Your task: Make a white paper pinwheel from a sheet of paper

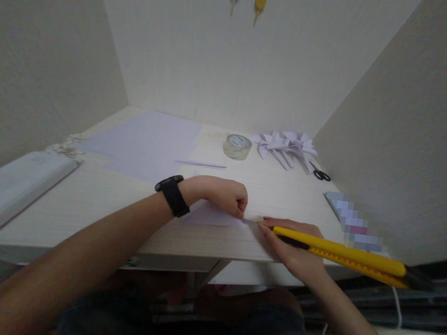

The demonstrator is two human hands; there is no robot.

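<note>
My left hand [226,195] is curled, its fingers pressing the right end of a folded white paper [214,216] near the table's front edge. A black watch [174,194] is on that wrist. In my right hand [297,250] is a yellow box cutter [344,254], gripped near its front end with the handle pointing back to the right. Its thin blade [249,223] points left and meets the paper by my left fingertips. Whether the blade lies inside the fold, I cannot tell.
Behind my hands lie a thin rolled paper stick [201,164], white sheets [148,140] and a roll of clear tape [237,147]. Paper pinwheels [287,146], black-handled scissors [322,175] and a blurred-out flat object [351,221] are at the right. A white device [12,188] stands left.
</note>
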